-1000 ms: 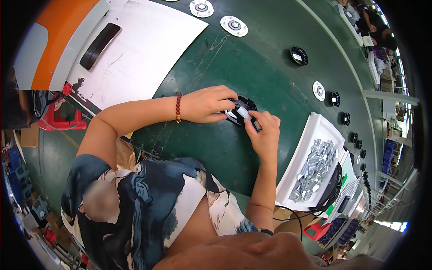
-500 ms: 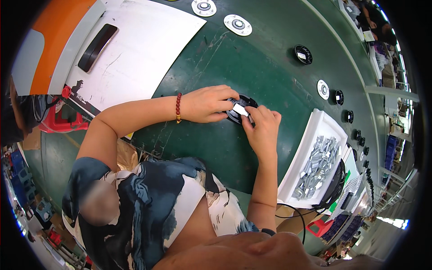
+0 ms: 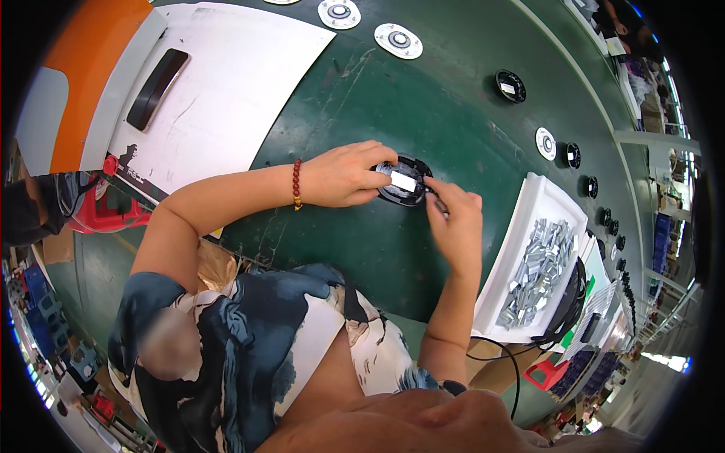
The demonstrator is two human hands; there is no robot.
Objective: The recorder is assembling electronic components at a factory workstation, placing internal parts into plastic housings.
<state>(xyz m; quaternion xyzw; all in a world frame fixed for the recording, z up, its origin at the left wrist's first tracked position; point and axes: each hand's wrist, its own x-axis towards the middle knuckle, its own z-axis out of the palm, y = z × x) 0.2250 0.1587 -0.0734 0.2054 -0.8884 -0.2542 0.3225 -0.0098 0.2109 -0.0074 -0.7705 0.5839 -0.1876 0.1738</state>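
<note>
A round black plastic housing (image 3: 413,167) lies on the green table in front of me. A white or pale metal rectangular piece (image 3: 402,181) sits in its middle. My left hand (image 3: 343,175), with a red bead bracelet on the wrist, grips the housing's left rim between thumb and fingers. At the right rim, my right hand (image 3: 458,219) is closed, its index fingertip close to the edge. Between that hand's thumb and fingers shows a small dark-grey thing, mostly hidden, whose kind I cannot make out.
To the right stands a white foam tray (image 3: 489,303) heaped with silver metal blocks (image 3: 538,264). Black cables lie beside it. White discs (image 3: 399,41) and black housings (image 3: 510,87) are spread along the far side. A dark phone-like object (image 3: 157,89) rests on the white sheet (image 3: 226,83) at left.
My right hand has moved off the pale piece, rightward and slightly down to the housing's right rim. The piece now shows fully inside the housing. My left hand stays in place.
</note>
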